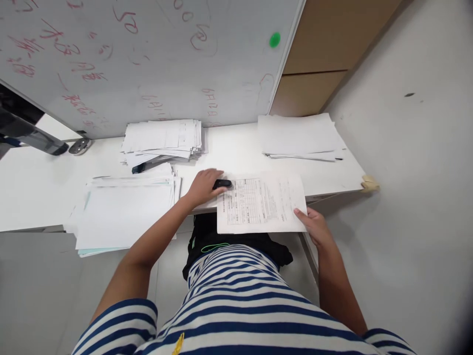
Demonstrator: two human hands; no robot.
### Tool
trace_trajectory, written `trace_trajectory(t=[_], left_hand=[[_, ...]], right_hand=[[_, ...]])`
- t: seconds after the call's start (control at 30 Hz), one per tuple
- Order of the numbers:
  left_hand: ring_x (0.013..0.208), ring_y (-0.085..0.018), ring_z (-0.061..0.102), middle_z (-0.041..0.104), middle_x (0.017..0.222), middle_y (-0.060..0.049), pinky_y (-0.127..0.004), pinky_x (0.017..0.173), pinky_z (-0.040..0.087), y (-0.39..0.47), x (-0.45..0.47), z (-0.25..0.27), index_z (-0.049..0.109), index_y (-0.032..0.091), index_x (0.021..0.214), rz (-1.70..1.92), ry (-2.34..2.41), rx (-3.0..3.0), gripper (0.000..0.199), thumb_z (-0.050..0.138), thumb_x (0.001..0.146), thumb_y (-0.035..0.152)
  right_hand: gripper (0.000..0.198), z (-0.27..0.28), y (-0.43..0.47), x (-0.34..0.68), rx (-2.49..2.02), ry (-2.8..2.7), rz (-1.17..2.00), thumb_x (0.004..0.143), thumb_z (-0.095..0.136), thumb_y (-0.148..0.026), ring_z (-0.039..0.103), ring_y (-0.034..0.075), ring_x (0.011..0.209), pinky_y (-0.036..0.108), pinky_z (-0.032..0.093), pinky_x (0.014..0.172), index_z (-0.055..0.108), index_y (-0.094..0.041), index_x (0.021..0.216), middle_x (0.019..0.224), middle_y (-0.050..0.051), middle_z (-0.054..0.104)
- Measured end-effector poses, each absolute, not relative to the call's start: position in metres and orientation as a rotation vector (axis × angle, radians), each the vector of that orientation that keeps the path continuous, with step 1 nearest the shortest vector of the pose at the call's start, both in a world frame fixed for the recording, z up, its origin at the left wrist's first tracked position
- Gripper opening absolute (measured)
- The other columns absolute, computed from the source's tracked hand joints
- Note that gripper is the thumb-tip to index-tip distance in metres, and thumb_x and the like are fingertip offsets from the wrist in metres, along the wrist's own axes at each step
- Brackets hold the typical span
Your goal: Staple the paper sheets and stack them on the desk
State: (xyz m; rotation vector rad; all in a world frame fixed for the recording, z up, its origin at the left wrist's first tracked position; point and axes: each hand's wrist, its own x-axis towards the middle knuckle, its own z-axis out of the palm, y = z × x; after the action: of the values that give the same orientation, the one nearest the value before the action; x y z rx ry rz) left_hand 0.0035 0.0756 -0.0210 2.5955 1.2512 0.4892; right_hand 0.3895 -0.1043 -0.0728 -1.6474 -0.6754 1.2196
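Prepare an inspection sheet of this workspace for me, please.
Surface: white tabletop, beige wrap at its right corner.
Items in hand: white printed paper form, reaching past the front edge; black rounded tool, possibly a stapler, at its left end.
Clutter: three white paper stacks, front-left (overhanging the front edge), back-left and back-right.
Hands: left hand around the black tool; right hand pinching the form's right edge.
Cables: nothing seen.
Surroundings: whiteboard with red writing, round green magnet, brown panels.

Office, prob.: white desk [231, 148] w/ paper stacks [162, 135], whiteboard [236, 54] w/ red handwriting [127, 22].
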Motion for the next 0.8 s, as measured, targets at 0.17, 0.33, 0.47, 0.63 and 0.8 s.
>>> trace_trajectory(t=[0.17,0.33,0.47,0.63,0.8], left_hand=[[0.117,-0.033,0.061,0.067,0.128,-0.017,-0.045,0.097,0.048,0.066,-0.003,-0.040,0.051,0.015,0.145,0.286,1.584,2.537,0.052,0.052,0.101,0.043],[0.106,-0.033,0.061,0.066,0.118,-0.018,-0.043,0.090,0.048,0.065,0.014,-0.045,0.060,0.016,0.131,0.313,1.823,2.495,0.039,0.049,0.103,0.040],[0.104,-0.033,0.059,0.065,0.115,-0.018,-0.042,0.087,0.047,0.064,0.018,-0.047,0.060,0.016,0.129,0.314,1.877,2.479,0.039,0.049,0.103,0.041],[0.101,-0.034,0.059,0.065,0.113,-0.017,-0.042,0.084,0.046,0.062,0.017,-0.047,0.060,0.016,0.129,0.320,1.866,2.497,0.039,0.046,0.104,0.042],[0.102,-0.033,0.059,0.065,0.114,-0.017,-0.042,0.084,0.045,0.061,0.017,-0.049,0.060,0.015,0.130,0.347,1.872,2.500,0.039,0.046,0.104,0.041]], right_hand=[[0.047,-0.047,-0.115,0.445,-1.715,-0.552,0.987,0.057,0.094,-0.052,0.078,0.027,0.074,0.040,0.067,0.072,0.080,-0.023,0.091,0.090,0.006,0.082],[0.048,-0.039,-0.120,0.460,-1.685,-0.498,0.857,0.057,0.094,-0.051,0.079,0.030,0.090,0.047,0.064,0.095,0.079,-0.025,0.094,0.099,0.006,0.082],[0.047,-0.056,-0.107,0.442,-1.635,-0.535,0.910,0.058,0.092,-0.050,0.078,0.034,0.100,0.053,0.060,0.101,0.077,-0.024,0.093,0.099,0.008,0.082],[0.043,-0.073,-0.091,0.435,-1.574,-0.548,0.959,0.060,0.090,-0.047,0.078,0.031,0.098,0.051,0.061,0.100,0.076,-0.023,0.093,0.092,0.007,0.081],[0.038,-0.051,-0.041,0.453,-1.482,-0.581,0.922,0.061,0.091,-0.040,0.077,0.027,0.094,0.043,0.064,0.096,0.073,-0.024,0.091,0.092,0.003,0.080]])
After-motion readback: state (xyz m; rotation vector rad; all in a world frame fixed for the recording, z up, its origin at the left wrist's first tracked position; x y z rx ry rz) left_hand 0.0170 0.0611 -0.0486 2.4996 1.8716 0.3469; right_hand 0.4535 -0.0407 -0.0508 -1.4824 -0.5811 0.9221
